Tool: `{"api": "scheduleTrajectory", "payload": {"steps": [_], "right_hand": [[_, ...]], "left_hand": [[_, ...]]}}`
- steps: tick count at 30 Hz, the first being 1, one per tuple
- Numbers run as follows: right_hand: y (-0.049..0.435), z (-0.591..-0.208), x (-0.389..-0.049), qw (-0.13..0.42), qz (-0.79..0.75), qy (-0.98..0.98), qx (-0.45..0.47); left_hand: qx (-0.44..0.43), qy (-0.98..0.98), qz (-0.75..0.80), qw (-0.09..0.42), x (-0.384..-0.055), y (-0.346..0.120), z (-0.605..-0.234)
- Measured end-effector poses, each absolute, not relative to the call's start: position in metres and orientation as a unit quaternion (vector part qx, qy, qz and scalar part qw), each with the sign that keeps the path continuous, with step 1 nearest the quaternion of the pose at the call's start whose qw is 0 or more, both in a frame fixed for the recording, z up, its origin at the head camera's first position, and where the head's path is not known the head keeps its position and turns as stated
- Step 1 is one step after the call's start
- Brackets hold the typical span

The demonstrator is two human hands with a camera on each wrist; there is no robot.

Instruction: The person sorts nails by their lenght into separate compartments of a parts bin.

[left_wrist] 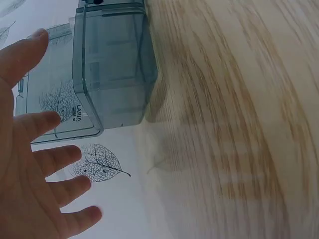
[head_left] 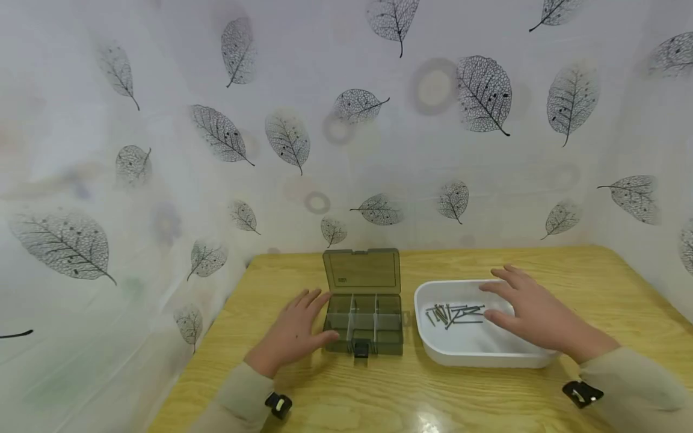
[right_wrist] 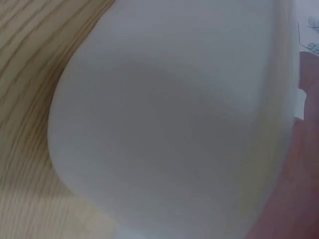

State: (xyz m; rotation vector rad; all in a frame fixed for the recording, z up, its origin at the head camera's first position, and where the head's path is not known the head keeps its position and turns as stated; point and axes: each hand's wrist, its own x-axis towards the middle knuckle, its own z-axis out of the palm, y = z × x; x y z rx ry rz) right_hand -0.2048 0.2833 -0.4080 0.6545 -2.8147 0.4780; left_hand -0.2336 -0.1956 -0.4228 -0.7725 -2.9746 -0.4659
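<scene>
In the head view, the box (head_left: 388, 344) sits just below the centre of the frame on the worktop (head_left: 346, 400), its lid (head_left: 368, 270) tipped up at the back, presumably so the compartments can be reached from above. The tray (head_left: 476, 358) stands to its right. The screws (head_left: 442, 313) lie loose in the tray's left part, where its walls likely stop them rolling away; a leaf-printed cloth (head_left: 346, 150) hangs behind. The left hand (head_left: 295, 329) comes up from the lower left, palm down beside the box, fingers spread, the thumb over the near left corner; whether it touches is unclear. The right hand (head_left: 536, 313) reaches in from the lower right over the tray's right side, fingers and thumb apart, nothing between them.

In the left wrist view, the left hand's fingers fan out along the left edge, loosely straight and holding nothing, with the box at upper centre.

In the right wrist view, the tray's outer wall fills the middle; only a blurred part of the right hand shows at the right edge, so its fingers cannot be told there.
</scene>
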Motion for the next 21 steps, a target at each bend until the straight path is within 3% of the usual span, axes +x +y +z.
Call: {"api": "scheduleTrajectory", "payload": {"steps": [8,14,21], "right_hand": [[0.274,-0.414,-0.22,0.071,0.199,-0.951,0.224],[0.267,-0.421,-0.23,0.009,0.248,-0.941,0.229],[0.262,-0.43,-0.238,-0.059,0.274,-0.936,0.212]], "left_hand": [[-0.164,-0.92,-0.351,-0.066,-0.249,-0.186,-0.431],[-0.101,-0.878,-0.456,-0.108,-0.257,-0.188,-0.438],[-0.116,-0.853,-0.493,-0.123,-0.26,-0.197,-0.45]]}}
